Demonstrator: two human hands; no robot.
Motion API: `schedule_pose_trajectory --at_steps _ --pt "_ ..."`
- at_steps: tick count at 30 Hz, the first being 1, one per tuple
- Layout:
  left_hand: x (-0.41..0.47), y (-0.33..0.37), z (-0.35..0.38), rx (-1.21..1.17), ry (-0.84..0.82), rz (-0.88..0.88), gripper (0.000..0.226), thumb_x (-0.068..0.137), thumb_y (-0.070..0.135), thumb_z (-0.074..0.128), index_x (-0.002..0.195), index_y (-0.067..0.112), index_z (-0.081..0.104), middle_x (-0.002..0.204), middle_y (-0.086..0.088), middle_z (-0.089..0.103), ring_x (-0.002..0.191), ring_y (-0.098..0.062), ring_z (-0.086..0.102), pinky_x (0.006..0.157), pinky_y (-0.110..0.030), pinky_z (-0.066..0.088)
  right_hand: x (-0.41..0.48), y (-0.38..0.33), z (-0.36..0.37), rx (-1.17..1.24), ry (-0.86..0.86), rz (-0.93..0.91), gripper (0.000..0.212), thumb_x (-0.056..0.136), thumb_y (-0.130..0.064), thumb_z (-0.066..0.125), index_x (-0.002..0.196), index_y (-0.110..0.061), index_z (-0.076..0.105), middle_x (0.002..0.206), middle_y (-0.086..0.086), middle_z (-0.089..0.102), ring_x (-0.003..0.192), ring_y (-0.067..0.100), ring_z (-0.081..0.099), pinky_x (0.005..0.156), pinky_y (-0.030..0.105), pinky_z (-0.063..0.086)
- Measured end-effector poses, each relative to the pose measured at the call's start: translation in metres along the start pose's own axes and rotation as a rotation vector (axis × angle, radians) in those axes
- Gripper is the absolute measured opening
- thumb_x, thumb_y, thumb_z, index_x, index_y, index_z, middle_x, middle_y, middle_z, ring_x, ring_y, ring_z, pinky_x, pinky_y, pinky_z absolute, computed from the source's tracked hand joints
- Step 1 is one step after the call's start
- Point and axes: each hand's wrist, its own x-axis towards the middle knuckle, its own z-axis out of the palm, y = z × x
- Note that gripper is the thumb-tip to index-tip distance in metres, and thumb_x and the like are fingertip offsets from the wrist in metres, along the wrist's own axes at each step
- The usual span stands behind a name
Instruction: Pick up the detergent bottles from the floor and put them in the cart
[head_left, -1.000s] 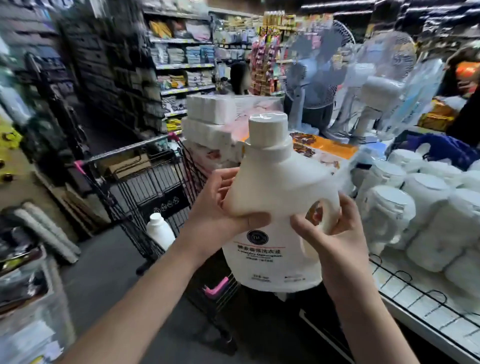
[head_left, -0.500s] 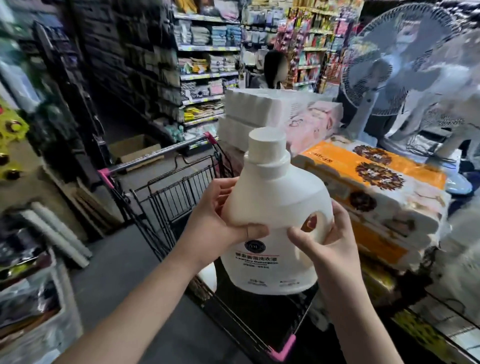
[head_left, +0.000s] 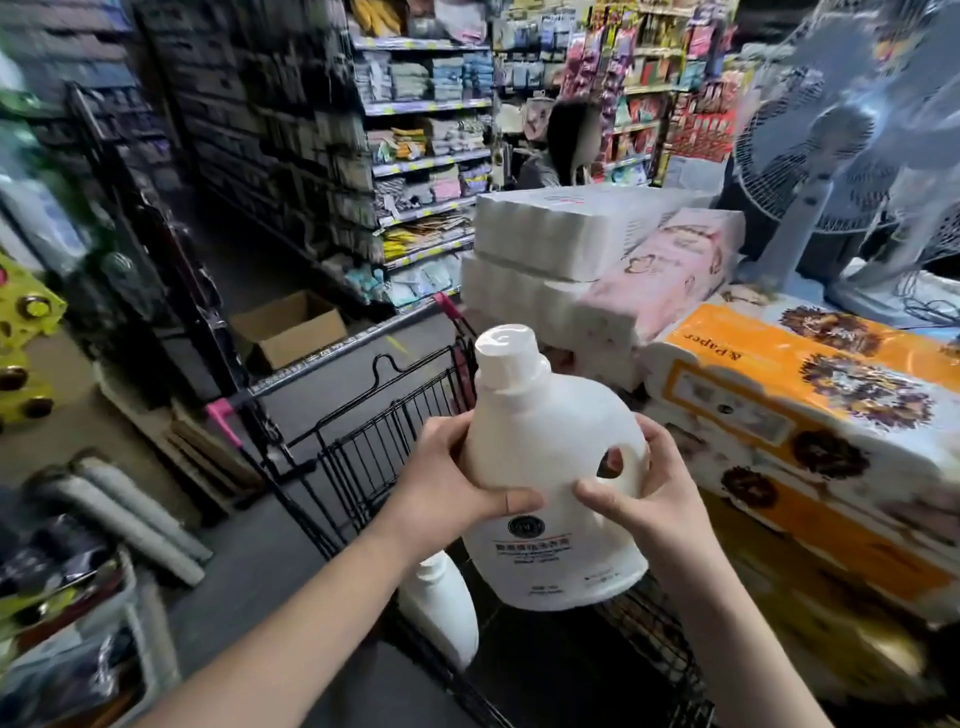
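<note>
Setting: a shop aisle with a dark floor. Stocked shelves fill the view from 10 to 12 o'clock, partly blurred.
Cart: a black wire cart sits at mid-view. Its handle bar has pink ends and runs at 10 o'clock from the held bottle.
Detergent bottle: a large white detergent bottle with a white cap and a dark round mark above printed text. It is held nearly upright, the cap leaning a little towards 11 o'clock, with its base over the cart's basket. Whether the base touches the wire cannot be told.
Left hand: the left hand grips the bottle's shoulder at its 9 o'clock side, thumb laid across the front.
Right hand: the right hand grips the handle side at 3 o'clock, thumb on the front. One fingertip shows through the handle hole.
Second bottle: a smaller white second bottle is low in the basket at 7 o'clock from the held one, partly hidden by the left wrist.
Packs: white paper packs at 12 o'clock of the bottle, a pink pack at 1 o'clock and an orange pack at 3 o'clock, stacked just beside the cart.
Fan: a pale standing fan at 2 o'clock.
Box: an open cardboard box on the floor at 10 o'clock, beyond the handle.
Person: a person far off at 12 o'clock.
</note>
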Motion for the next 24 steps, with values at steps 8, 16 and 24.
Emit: schedule_pose_trajectory --at_steps 8,16,24 --pt "0.064 -0.058 -0.013 -0.028 -0.022 -0.123 0.086 0.039 0.041 0.106 0.111 0.048 0.060 0.116 0.019 0.072 0.110 0.002 0.066 0.096 -0.030 0.055 0.073 0.035 0.020 -0.109 -0.171 0.102 0.091 0.063 -0.032 0.097 0.142 -0.028 0.052 0.129 0.000 0.073 0.120 0.023 0.071 0.100 0.047 0.059" --pt "0.130 -0.126 -0.014 -0.019 -0.076 -0.175 0.087 0.043 0.043 0.105 0.114 0.043 0.052 0.121 0.016 0.064 0.112 -0.003 0.060 0.096 -0.035 0.054 0.143 0.077 0.039 -0.424 -0.271 0.275 0.094 0.064 -0.065 0.092 0.144 -0.040 0.049 0.133 -0.024 0.065 0.125 -0.005 0.061 0.100 0.023 0.052" --pt "0.172 -0.189 0.016 0.035 -0.087 -0.247 0.096 0.043 0.046 0.104 0.122 0.045 0.048 0.129 0.018 0.057 0.121 -0.007 0.056 0.107 -0.041 0.050 0.189 0.159 0.035 -0.487 -0.303 0.412 0.098 0.055 -0.074 0.093 0.139 -0.051 0.047 0.137 -0.025 0.062 0.134 0.002 0.058 0.114 0.039 0.050"
